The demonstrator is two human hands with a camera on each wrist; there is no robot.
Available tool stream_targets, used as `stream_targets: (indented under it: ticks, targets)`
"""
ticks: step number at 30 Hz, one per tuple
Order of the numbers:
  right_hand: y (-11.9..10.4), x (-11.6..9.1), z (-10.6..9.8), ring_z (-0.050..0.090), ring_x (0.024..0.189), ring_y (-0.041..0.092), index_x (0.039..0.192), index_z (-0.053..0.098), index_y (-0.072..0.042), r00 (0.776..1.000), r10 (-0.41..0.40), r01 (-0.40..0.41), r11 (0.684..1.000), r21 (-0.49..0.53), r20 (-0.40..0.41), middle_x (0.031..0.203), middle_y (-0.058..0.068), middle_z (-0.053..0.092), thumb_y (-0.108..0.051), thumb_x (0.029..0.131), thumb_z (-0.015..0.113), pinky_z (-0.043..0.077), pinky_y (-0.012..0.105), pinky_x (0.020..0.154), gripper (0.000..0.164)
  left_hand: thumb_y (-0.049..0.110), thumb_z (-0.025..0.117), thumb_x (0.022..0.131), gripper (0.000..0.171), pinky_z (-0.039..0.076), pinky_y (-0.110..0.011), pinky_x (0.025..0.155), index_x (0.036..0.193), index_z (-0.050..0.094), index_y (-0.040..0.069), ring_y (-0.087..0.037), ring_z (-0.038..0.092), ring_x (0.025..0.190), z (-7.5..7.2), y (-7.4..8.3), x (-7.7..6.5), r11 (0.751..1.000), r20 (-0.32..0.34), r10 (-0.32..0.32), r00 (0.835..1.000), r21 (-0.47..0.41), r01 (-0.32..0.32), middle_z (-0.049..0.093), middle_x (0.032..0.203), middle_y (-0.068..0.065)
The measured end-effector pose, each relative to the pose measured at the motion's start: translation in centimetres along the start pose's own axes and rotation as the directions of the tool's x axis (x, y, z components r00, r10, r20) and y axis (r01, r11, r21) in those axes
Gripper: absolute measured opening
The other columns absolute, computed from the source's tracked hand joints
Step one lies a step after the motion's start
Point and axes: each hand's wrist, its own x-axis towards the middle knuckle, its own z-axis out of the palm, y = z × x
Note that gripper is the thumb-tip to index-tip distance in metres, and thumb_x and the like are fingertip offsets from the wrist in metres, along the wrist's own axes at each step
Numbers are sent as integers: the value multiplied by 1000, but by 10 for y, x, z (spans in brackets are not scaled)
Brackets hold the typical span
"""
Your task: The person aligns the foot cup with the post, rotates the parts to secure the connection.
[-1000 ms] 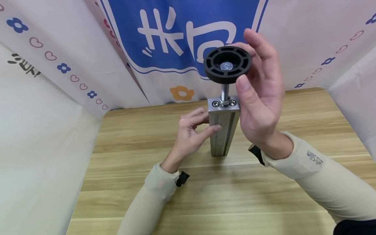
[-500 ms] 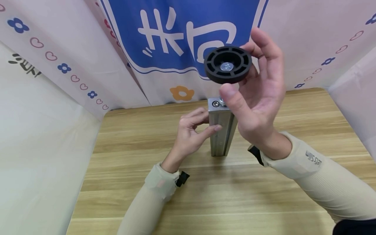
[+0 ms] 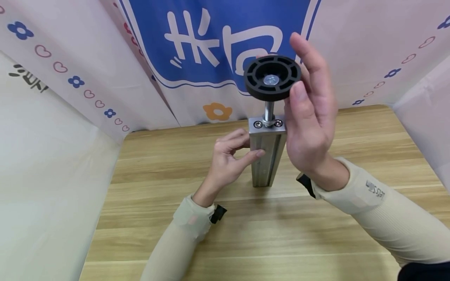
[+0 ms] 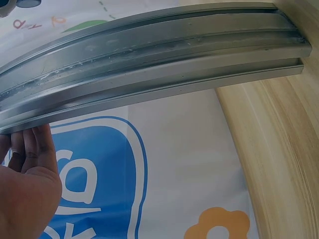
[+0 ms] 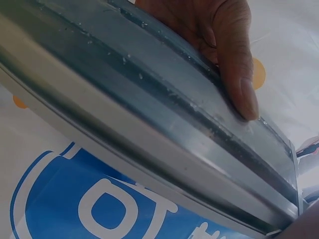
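A silver aluminium profile (image 3: 266, 156) stands upright on the wooden table, its grooved side filling much of both wrist views. Two small screws hold a plate on its top end. From that plate rises a threaded rod (image 3: 269, 111) carrying a round black levelling foot (image 3: 256, 89), with a bolt head (image 3: 271, 80) at its centre. My left hand (image 3: 228, 158) grips the profile near its upper part, thumb on the near face and fingers behind. My right hand (image 3: 311, 117) holds the foot's right rim, thumb in front, other fingers partly hidden behind the disc; the index finger points up.
The wooden table (image 3: 147, 218) is enclosed by printed white cloth walls (image 3: 52, 164) at the left, back and right. A blue printed panel (image 3: 151, 35) hangs directly behind the foot. Black camera straps (image 3: 218, 214) sit at both wrists.
My right thumb swings left in front of the rod, then back up to the foot's right rim, as the fingers shift around the disc. The left hand and the profile stay still.
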Motion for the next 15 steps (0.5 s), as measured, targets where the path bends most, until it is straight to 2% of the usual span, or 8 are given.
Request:
stream_targets:
  ticks: [3,7,11,13,15]
  targets:
    - [1,-1,-1,69,111,34,148,39,16,1000,-9,10,1000,12,-24,123,24,68,-12,104,53,61,39,97,54,-13,77,85,33,67,-41,87,117,72,-16,-12,73,93,0,0,0,1000,0,-2,1000,4,2,72,102,-28]
    - [2,-1,1,67,107,34,145,42,16,998,-29,29,1000,1,-62,121,23,65,-24,97,73,63,37,93,70,-15,77,83,36,67,-41,87,119,71,-16,-11,72,94,1,1,0,1000,-4,-7,1000,5,7,72,103,-28]
    - [2,0,5,64,106,34,142,44,17,994,-60,59,998,-19,-90,118,24,60,-32,89,85,62,37,96,83,-14,78,84,37,67,-41,87,120,71,-16,-11,72,95,1,1,0,1000,0,1,1000,-1,-1,71,104,-29]
    - [1,1,7,61,107,35,141,45,17,992,-68,67,998,-14,-106,119,24,57,-30,86,88,62,37,98,84,-9,79,87,35,67,-41,87,120,71,-16,-11,72,95,0,1,0,1000,3,9,1000,-6,-9,71,104,-28]
    - [1,1,9,59,109,34,141,44,18,990,-75,73,997,-16,-120,120,23,55,-28,84,91,61,36,98,87,4,80,92,35,67,-41,87,121,71,-15,-11,72,95,0,0,0,1000,5,16,1000,-8,-16,72,103,-28]
